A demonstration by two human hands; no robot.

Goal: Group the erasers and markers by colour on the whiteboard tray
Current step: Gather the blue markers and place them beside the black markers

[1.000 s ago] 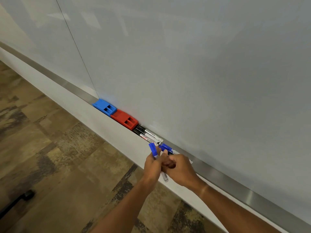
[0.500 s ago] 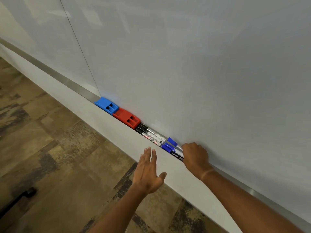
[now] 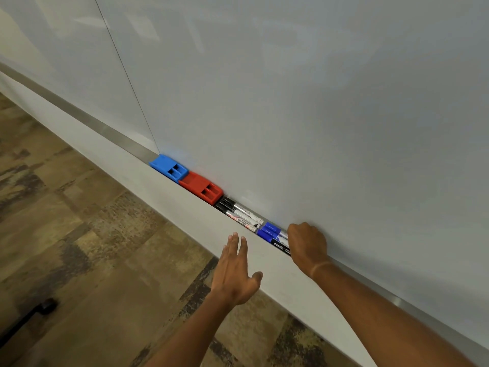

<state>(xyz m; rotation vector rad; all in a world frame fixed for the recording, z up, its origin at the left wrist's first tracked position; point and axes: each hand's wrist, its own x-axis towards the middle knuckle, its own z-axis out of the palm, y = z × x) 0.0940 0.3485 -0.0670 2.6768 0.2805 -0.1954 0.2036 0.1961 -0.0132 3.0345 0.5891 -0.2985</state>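
Note:
A blue eraser [image 3: 169,167] and a red eraser [image 3: 202,188] lie end to end on the whiteboard tray [image 3: 111,133]. To their right lie black-capped markers [image 3: 239,211], then blue-capped markers [image 3: 272,231]. My right hand [image 3: 307,245] rests over the right ends of the blue markers, fingers curled on them; I cannot tell whether it grips them. My left hand [image 3: 235,271] hovers open in front of the tray, below the black markers, holding nothing.
The whiteboard [image 3: 291,102] fills the upper view, with a vertical seam at the left. A white ledge [image 3: 158,192] fronts the tray. Patterned brown carpet [image 3: 79,247] lies below. A dark object [image 3: 45,307] sits on the floor at lower left.
A second ago both hands held blue markers together in front of the tray. The markers now lie on the tray, my left hand has opened and drawn back, and my right rests on them.

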